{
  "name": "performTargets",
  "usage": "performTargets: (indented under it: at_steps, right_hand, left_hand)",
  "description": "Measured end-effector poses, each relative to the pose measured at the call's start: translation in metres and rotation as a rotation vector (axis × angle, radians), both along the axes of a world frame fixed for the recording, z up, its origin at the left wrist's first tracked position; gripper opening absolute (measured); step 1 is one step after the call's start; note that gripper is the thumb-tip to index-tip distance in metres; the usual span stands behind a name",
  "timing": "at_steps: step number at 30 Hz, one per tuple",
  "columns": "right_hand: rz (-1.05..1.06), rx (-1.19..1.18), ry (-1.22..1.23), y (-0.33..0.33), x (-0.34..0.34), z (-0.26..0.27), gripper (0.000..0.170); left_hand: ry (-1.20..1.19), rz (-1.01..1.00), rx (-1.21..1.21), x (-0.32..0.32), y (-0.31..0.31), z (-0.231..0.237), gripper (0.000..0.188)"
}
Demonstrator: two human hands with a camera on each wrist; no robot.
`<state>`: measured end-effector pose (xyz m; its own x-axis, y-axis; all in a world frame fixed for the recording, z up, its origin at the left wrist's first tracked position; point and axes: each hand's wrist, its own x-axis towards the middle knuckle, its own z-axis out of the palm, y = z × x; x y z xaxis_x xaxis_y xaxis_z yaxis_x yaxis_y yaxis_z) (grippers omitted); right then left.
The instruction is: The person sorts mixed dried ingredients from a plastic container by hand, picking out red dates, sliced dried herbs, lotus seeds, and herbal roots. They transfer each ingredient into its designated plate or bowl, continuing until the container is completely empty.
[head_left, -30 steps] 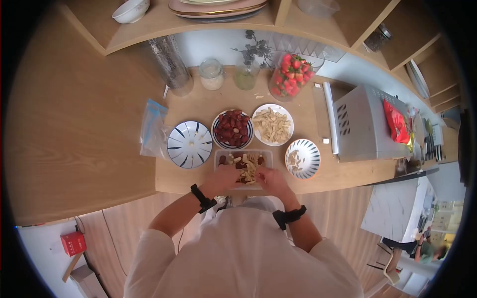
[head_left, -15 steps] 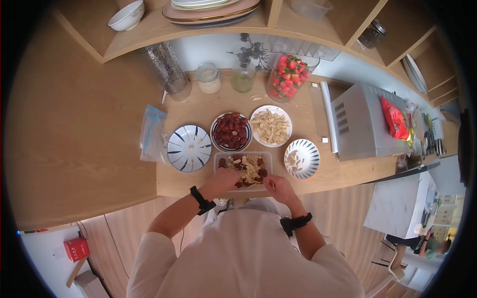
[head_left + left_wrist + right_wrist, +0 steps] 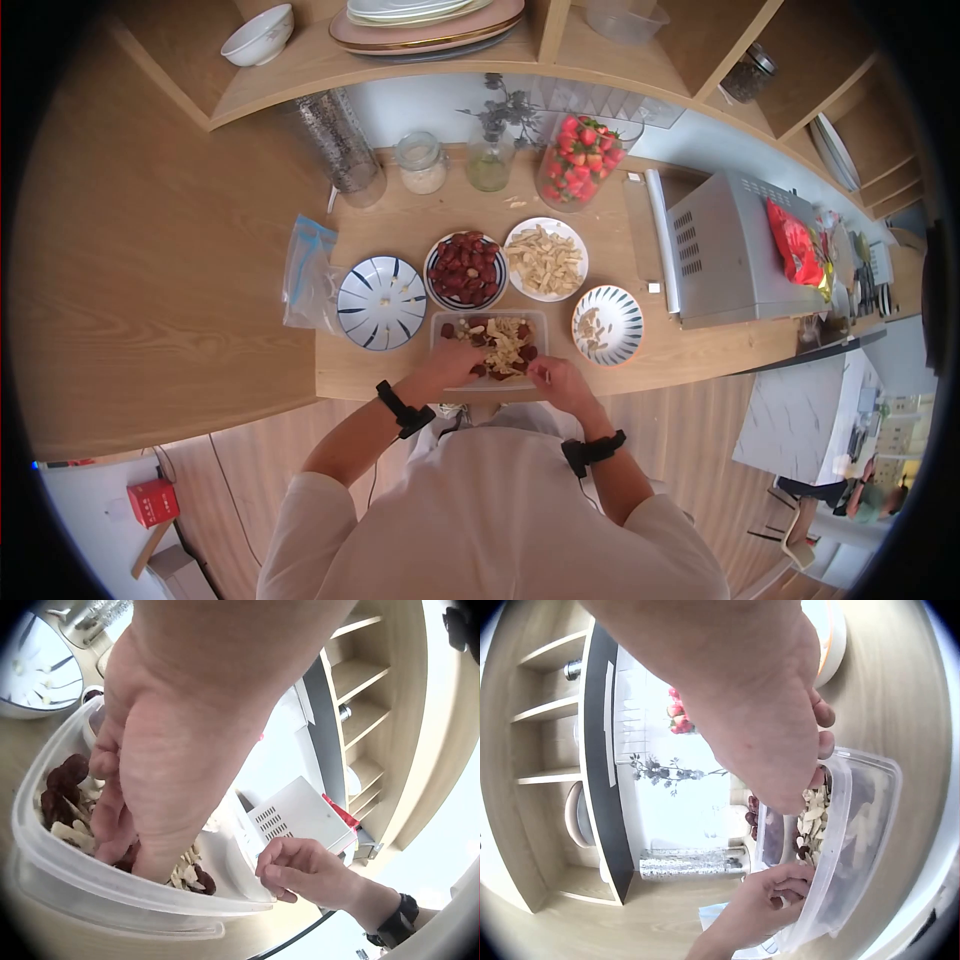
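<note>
A clear plastic box (image 3: 545, 326) at the counter's front edge holds a mix of pale dried strips (image 3: 503, 343) and dark red dates (image 3: 67, 774). My left hand (image 3: 455, 364) reaches over the box's left side, its fingers down among the strips and dates; its fingertips are hidden there. At the right side of the box is my right hand (image 3: 562, 382), with bent fingers and the thumb close to the forefinger. A dark red date (image 3: 822, 778) shows beside its fingertips; I cannot tell whether they pinch it.
Behind the box stand a bowl of red dates (image 3: 466, 268) and a plate of pale strips (image 3: 545, 260). A striped plate (image 3: 360, 315) is left, a striped bowl (image 3: 622, 325) right. Farther back are a strawberry container (image 3: 578, 165), glass jar (image 3: 421, 165) and microwave (image 3: 720, 255). A zip bag (image 3: 308, 275) lies left.
My right hand has moved right, from over the mix to the box's right side. My left hand stays in the box's left part. More of the mix shows between the hands.
</note>
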<state>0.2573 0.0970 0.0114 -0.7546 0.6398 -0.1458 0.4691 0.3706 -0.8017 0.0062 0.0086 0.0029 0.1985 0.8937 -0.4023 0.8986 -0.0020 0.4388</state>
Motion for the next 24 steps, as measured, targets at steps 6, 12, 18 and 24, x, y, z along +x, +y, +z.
performTargets:
  at_steps: [6,12,18,24]
  right_hand:
    - [-0.005,0.021,0.027,0.005,-0.005,0.005,0.007]
    - [-0.014,0.007,0.028,0.001,-0.004,0.008,0.007]
    - [0.018,0.043,0.053,-0.001,-0.013,0.002,0.007]
    - [0.055,0.098,0.016,-0.001,-0.036,0.014,0.009]
  left_hand:
    - [-0.152,0.075,0.163,-0.004,-0.012,0.019,0.028]
    - [-0.454,0.379,0.140,0.000,-0.033,0.037,0.026]
    - [-0.444,0.395,0.170,-0.005,-0.050,0.018,0.033]
    - [-0.418,0.429,0.248,-0.007,-0.047,0.017,0.032]
